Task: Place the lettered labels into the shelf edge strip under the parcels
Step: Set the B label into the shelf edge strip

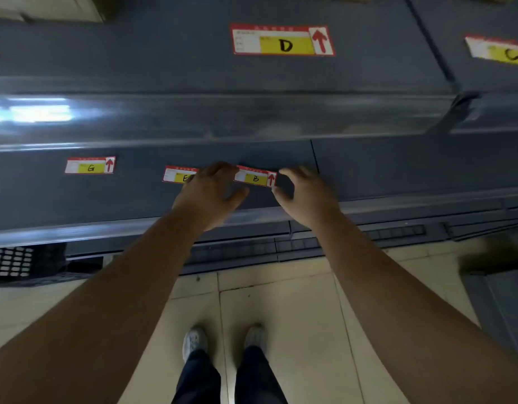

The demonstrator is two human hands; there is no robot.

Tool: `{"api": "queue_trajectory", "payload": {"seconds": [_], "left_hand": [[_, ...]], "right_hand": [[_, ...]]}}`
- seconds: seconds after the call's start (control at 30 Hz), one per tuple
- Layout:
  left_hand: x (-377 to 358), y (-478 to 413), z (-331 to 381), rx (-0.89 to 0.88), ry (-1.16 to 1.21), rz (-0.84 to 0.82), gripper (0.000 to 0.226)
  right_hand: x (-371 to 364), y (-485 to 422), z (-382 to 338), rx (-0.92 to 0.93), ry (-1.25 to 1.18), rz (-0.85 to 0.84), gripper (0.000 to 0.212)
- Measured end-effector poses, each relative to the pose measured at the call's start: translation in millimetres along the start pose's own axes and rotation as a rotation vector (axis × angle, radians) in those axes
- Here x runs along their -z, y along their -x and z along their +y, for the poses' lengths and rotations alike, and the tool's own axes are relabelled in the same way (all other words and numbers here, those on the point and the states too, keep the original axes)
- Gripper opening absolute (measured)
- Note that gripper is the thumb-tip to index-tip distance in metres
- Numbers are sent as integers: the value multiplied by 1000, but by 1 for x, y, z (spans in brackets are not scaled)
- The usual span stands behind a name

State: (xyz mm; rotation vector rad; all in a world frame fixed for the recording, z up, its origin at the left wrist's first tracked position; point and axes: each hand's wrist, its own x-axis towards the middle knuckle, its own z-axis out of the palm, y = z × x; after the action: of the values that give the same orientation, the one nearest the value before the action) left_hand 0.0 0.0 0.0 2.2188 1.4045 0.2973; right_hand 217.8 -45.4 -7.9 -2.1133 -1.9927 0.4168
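I am reaching both hands to the B label (255, 178), which is lying against the lower shelf edge strip (397, 167) with its long axis running left to right, slightly tilted so its right end sits lower than its left. My left hand (207, 193) is at the label's left end, fingertips touching or just over its top left corner, thumb spread below; this hand is also covering the right part of the E label (179, 174). My right hand (303, 189) is at the label's right end, beside the red arrow, fingers curled open around that end with the thumb underneath. Neither hand is closed on the label; both are half open, and motion blur is keeping me from telling whether the right fingertips are touching it. The label is lying directly between my 2 hands, about equally near each. I judge the coming move to be levelling and pressing it along that axis. The G label (90, 165) is sitting well to the left; the D label (282, 39) and C label (499, 51) are on the strip above.
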Motion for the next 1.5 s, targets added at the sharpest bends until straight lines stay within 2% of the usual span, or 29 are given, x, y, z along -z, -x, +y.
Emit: {"api": "queue_trajectory", "payload": {"seconds": [0.3, 0.57, 0.9, 1.07, 1.33, 1.5], "left_hand": [[-10, -11, -16, -11, -25, 1, 53], [-5, -10, -14, -12, -26, 13, 50], [2, 18, 1, -27, 13, 96, 44], [0, 32, 14, 10, 11, 112, 48], [20, 67, 41, -13, -7, 188, 50], [49, 105, 58, -38, -22, 233, 51]], "right_hand": [[-17, -28, 2, -31, 116, -5, 52], [-19, -27, -1, -10, 104, 41, 34], [-14, -12, -2, 75, -55, 150, 7], [-9, -3, 4, 102, -192, 200, 5], [28, 32, -2, 19, -459, 86, 8], [63, 68, -19, -49, -531, 72, 13]]}}
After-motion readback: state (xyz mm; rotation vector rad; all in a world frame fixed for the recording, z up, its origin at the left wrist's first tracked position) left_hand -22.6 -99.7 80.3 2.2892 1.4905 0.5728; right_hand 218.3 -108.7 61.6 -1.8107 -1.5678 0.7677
